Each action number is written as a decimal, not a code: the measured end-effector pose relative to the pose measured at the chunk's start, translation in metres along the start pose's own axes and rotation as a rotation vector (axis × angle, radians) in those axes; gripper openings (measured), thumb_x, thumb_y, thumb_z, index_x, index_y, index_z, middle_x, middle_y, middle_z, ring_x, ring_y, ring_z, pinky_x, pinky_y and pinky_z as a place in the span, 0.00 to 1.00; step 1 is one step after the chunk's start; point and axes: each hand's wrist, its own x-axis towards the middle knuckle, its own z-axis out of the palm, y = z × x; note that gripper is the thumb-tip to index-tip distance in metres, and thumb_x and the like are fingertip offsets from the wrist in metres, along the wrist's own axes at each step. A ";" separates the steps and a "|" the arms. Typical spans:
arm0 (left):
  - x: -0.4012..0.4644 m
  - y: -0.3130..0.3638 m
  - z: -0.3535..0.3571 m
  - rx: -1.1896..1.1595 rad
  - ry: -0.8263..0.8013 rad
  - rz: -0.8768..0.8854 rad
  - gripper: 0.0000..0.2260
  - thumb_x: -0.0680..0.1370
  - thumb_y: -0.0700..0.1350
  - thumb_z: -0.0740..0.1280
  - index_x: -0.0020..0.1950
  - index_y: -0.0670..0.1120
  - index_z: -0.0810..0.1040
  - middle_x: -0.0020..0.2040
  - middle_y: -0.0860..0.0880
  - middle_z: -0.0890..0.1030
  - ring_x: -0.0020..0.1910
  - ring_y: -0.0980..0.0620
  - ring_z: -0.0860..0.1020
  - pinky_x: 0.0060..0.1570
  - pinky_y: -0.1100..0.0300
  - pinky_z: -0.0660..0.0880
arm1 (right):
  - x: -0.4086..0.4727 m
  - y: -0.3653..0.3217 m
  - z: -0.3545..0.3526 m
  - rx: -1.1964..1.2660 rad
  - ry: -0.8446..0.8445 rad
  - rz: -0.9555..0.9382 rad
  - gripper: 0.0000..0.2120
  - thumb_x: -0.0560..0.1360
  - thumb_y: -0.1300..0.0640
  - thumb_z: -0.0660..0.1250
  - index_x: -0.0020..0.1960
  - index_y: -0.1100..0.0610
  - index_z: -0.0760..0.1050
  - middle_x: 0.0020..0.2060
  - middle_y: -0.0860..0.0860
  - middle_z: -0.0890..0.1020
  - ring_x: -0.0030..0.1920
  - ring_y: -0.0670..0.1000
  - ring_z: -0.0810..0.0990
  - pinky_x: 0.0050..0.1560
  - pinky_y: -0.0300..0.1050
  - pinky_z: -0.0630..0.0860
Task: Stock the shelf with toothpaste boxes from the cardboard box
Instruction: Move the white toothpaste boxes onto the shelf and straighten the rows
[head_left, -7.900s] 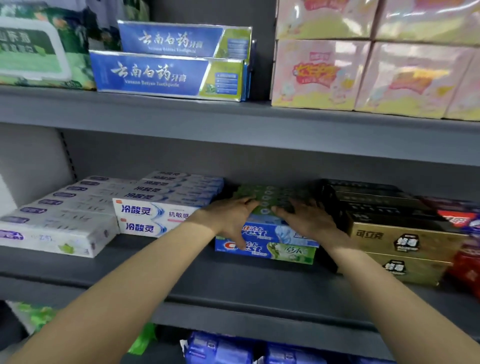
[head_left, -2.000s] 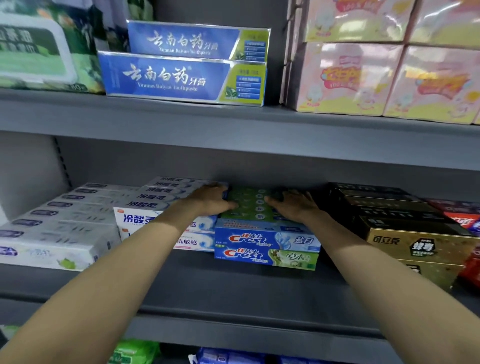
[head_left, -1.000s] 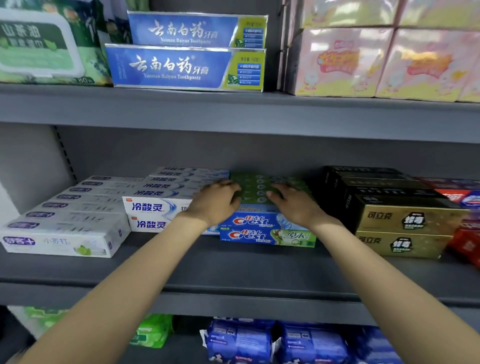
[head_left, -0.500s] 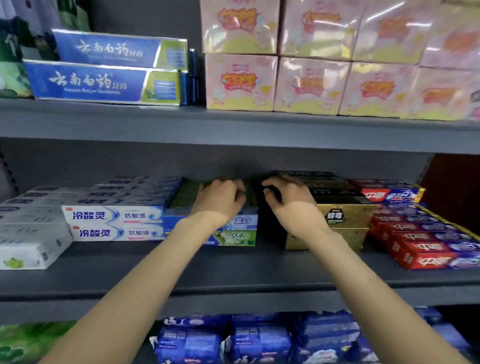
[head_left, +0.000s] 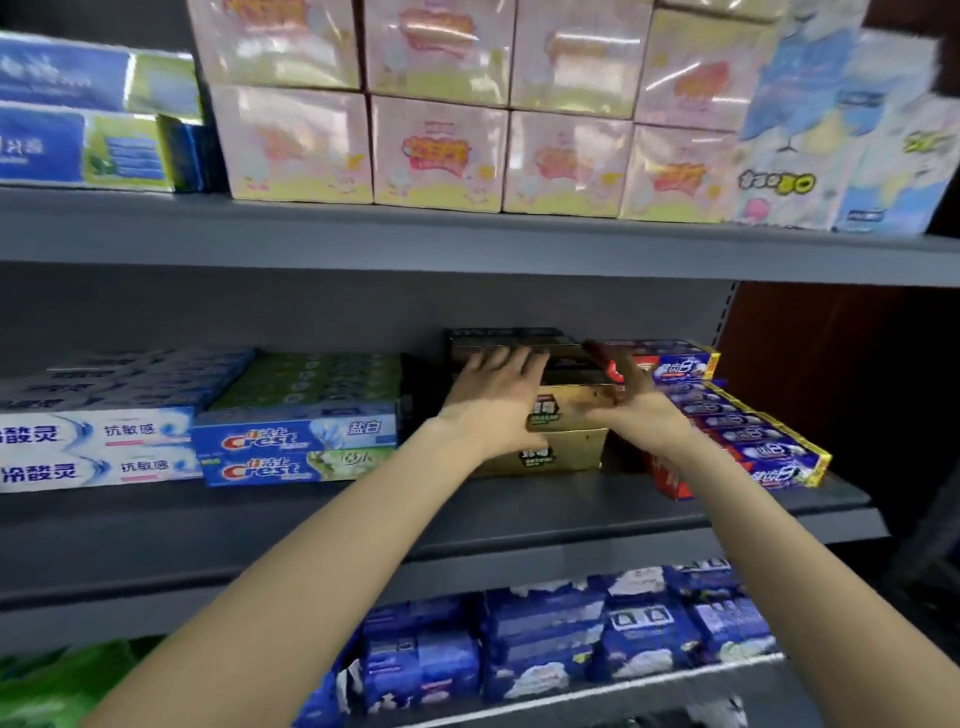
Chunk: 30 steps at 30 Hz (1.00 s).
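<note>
- Head view: the left hand (head_left: 493, 400) lies flat with fingers spread on top of the stack of gold-and-black toothpaste boxes (head_left: 563, 452) on the grey metal middle shelf (head_left: 363, 519), palm over the stack's left front corner, gripping nothing
- The right hand (head_left: 639, 410) is at the stack's right side with straight fingers reaching back along it; it seems to press rather than hold, though motion blur hides the fingertips
- To do this squaring-up well, I'd say push from both sides together and ease the stack back evenly, so the top boxes do not slide off the lower ones
- The cardboard supply box is not in view
- Just right of the stack, red and dark-blue toothpaste boxes (head_left: 753, 441) lie fanned at an angle; the right hand is close against them, so a wide sweep could knock them further askew
- Left of the stack, apart by a dark gap, sit blue and green Crest toothpaste boxes (head_left: 296, 449), then white-and-blue toothpaste boxes (head_left: 98, 452)
- Pink-and-yellow wrapped packs (head_left: 436, 150) fill the shelf above; blue plastic-wrapped packs (head_left: 545, 639) the one below
</note>
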 end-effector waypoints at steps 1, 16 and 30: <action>0.006 0.007 0.004 0.030 -0.011 -0.011 0.46 0.71 0.60 0.70 0.78 0.45 0.46 0.78 0.46 0.53 0.76 0.46 0.53 0.74 0.50 0.48 | 0.007 0.010 -0.005 -0.139 -0.106 -0.011 0.48 0.64 0.47 0.77 0.75 0.46 0.52 0.72 0.49 0.62 0.74 0.55 0.58 0.72 0.54 0.61; 0.049 0.047 0.034 0.152 -0.119 -0.348 0.45 0.71 0.55 0.72 0.78 0.49 0.46 0.78 0.48 0.51 0.76 0.45 0.53 0.73 0.49 0.51 | 0.082 0.063 -0.021 -0.162 -0.502 -0.209 0.52 0.66 0.63 0.74 0.76 0.43 0.43 0.74 0.55 0.60 0.69 0.55 0.68 0.61 0.41 0.71; 0.037 0.034 0.022 0.094 -0.148 -0.530 0.42 0.68 0.54 0.75 0.75 0.54 0.54 0.75 0.50 0.61 0.73 0.47 0.62 0.73 0.51 0.52 | 0.085 0.050 0.013 -0.010 -0.551 -0.223 0.53 0.66 0.64 0.74 0.76 0.42 0.42 0.77 0.55 0.50 0.75 0.57 0.54 0.70 0.49 0.62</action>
